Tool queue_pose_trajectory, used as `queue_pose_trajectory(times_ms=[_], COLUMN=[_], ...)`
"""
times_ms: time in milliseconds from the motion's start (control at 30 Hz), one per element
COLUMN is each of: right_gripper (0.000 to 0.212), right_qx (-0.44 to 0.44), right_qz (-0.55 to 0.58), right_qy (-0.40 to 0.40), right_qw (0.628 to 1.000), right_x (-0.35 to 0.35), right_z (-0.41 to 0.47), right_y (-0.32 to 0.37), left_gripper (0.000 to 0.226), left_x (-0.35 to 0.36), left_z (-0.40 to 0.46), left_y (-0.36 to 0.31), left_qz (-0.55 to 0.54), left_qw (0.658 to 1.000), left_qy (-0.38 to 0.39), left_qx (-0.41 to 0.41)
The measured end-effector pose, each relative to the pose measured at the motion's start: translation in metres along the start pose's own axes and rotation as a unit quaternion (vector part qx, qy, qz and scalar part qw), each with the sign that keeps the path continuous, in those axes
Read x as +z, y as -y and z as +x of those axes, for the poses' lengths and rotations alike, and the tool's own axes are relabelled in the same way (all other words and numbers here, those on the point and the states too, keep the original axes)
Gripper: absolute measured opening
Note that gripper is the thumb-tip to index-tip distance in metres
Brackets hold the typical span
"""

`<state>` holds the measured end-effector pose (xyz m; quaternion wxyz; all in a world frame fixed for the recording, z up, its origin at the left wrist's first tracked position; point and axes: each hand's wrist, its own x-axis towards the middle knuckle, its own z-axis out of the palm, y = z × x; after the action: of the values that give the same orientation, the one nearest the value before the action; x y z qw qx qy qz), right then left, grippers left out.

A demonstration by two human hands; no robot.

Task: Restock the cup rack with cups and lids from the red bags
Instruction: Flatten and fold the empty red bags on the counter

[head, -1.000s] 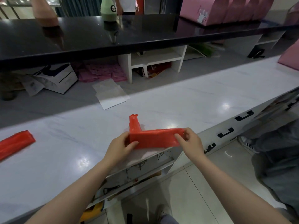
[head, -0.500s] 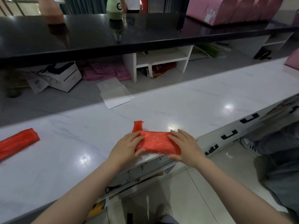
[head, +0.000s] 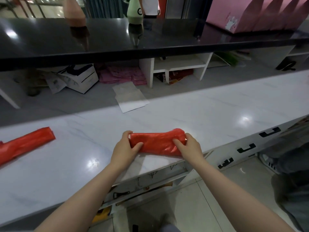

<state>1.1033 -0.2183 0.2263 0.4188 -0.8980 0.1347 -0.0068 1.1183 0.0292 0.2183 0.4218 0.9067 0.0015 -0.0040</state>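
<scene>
We see both hands on a folded red bag (head: 157, 142) lying at the near edge of the white marble counter (head: 209, 113). Left hand (head: 124, 148) grips the bag's left end, thumb on top, fingers curled round the far edge. Right hand (head: 189, 146) grips the right end the same way, thumb pressed on the top face, fingers wrapped round the end. Bag lies flat, long side running left to right, slightly crumpled between the two hands.

A second red bag (head: 25, 144) lies on the same counter at far left, well apart from the first, partly cut by the frame edge. We can't tell if either bag has anything inside.

Beyond the white counter, a lower grey shelf holds a sheet of white paper (head: 130, 97), a white box (head: 78, 77), pink packets (head: 123, 75) and a small white shelf unit (head: 177, 66). Above that sits a black glossy counter (head: 117, 39) with a green bottle (head: 134, 12) and pink boxes (head: 250, 12) at far right.

Below the near edge we see a drawer front with black handles (head: 245, 149). At right, a second person's grey-clad leg (head: 292, 156).
</scene>
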Motion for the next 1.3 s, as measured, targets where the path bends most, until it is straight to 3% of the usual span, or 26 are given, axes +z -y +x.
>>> queue_pose_trajectory(times_ms=[133,367,467,533,633,700,833,900,1067,1200,1300], right_gripper=[0.018,0.012,0.038,0.066,0.088,0.089,0.077,0.07,0.064,0.061,0.078], right_qx=[0.004,-0.061,-0.097,-0.157,-0.348,-0.471,-0.594,-0.611,-0.606,-0.622,-0.598], right_qz=[-0.024,0.032,0.095,0.123,0.03,-0.043,-0.149,-0.188,-0.183,-0.222,-0.302], right_qy=[0.007,0.072,0.136,0.195,0.205,0.193,0.174,0.169,0.22,0.209,0.285], right_qw=[1.0,0.995,0.981,0.96,0.914,0.86,0.771,0.75,0.742,0.721,0.686], right_x=[0.007,0.03,0.054,0.073,0.105,0.13,0.189,0.218,0.276,0.315,0.335], right_z=[0.014,0.052,0.066,0.069,0.07,0.064,0.04,0.03,0.015,0.011,0.015], right_y=[0.002,0.044,0.08,0.105,0.147,0.18,0.24,0.267,0.318,0.332,0.323], left_gripper=[0.031,0.031,0.03,0.029,0.03,0.031,0.012,0.012,0.02,0.033,0.034], left_x=[-0.002,-0.039,-0.071,-0.093,-0.13,-0.156,-0.21,-0.237,-0.293,-0.32,-0.322], left_z=[0.013,0.016,0.006,-0.002,-0.018,-0.031,-0.052,-0.057,-0.052,-0.042,-0.039], left_y=[-0.002,0.006,0.022,0.036,0.056,0.072,0.109,0.127,0.169,0.203,0.223], left_qz=[0.114,-0.042,-0.059,-0.065,-0.141,-0.175,-0.087,-0.068,-0.054,0.026,0.095], left_qw=[0.992,0.995,0.986,0.975,0.941,0.919,0.902,0.896,0.896,0.9,0.899], left_qy=[0.044,-0.033,-0.102,-0.157,-0.244,-0.292,-0.357,-0.357,-0.338,-0.297,-0.271], left_qx=[-0.016,-0.082,-0.116,-0.14,-0.185,-0.199,-0.227,-0.253,-0.282,-0.316,-0.33])
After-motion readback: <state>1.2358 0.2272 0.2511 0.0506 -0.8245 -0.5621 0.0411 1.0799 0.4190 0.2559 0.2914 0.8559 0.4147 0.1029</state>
